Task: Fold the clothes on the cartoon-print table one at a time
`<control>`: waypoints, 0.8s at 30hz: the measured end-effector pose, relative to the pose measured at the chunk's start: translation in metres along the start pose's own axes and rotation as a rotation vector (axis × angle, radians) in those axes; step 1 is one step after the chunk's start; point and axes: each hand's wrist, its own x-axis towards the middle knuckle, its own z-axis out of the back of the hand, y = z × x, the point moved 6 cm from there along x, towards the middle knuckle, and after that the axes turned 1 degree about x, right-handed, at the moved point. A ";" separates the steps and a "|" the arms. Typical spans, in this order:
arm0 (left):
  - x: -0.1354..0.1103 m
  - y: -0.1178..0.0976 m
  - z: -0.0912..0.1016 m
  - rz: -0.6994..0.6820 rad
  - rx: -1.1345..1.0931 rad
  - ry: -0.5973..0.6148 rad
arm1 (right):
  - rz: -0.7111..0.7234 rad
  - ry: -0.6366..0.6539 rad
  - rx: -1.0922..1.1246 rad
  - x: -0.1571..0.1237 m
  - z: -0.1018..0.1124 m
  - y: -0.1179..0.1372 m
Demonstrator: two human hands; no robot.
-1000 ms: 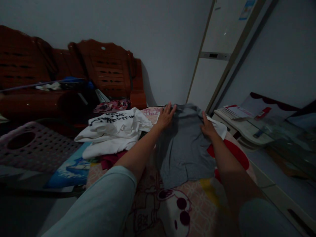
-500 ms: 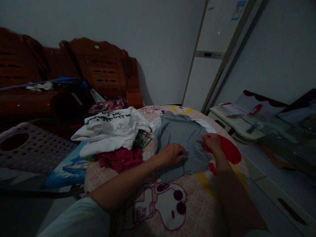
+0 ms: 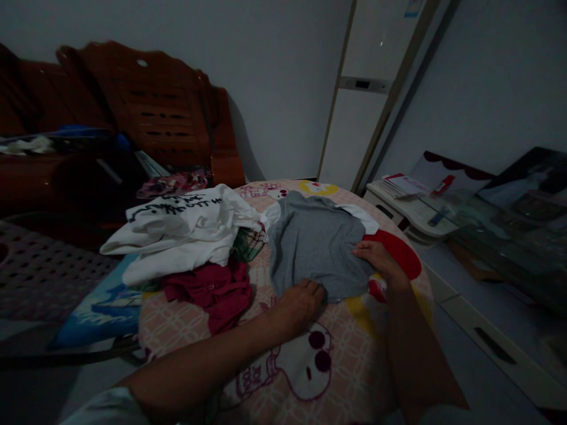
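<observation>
A grey shirt with white at its upper corners lies spread on a round table covered by a patterned cloth. My left hand is at the shirt's near hem, its fingers curled over the edge and closed on the fabric. On the shirt's right edge rests my right hand, fingers stretched out against the cloth. Left of the shirt sits a heap of clothes: a white garment with black lettering, a dark red garment and a green checked piece.
Behind the table stand a carved wooden bench and a tall white cabinet-like unit. A pink woven basket and a blue printed cushion are at the left. To the right is a low cabinet with papers and a glass top.
My left hand has moved down to the shirt's near hem, which now lies farther back and smoother. My right hand's fingers have straightened at the right edge. The view has shifted right.
</observation>
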 end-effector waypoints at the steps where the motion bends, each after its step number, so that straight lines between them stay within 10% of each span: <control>1: 0.000 -0.001 -0.001 0.007 -0.007 -0.001 | -0.004 -0.008 0.034 0.000 0.000 -0.002; 9: 0.006 0.011 0.009 0.027 -0.120 -0.004 | -0.034 -0.110 0.021 -0.002 0.010 -0.003; 17: 0.000 0.047 0.029 -0.093 -0.542 -0.124 | -0.010 -0.148 0.502 -0.024 0.048 0.003; 24: 0.000 0.040 0.025 -0.197 -0.680 0.017 | -0.168 -0.103 0.268 -0.032 0.060 -0.013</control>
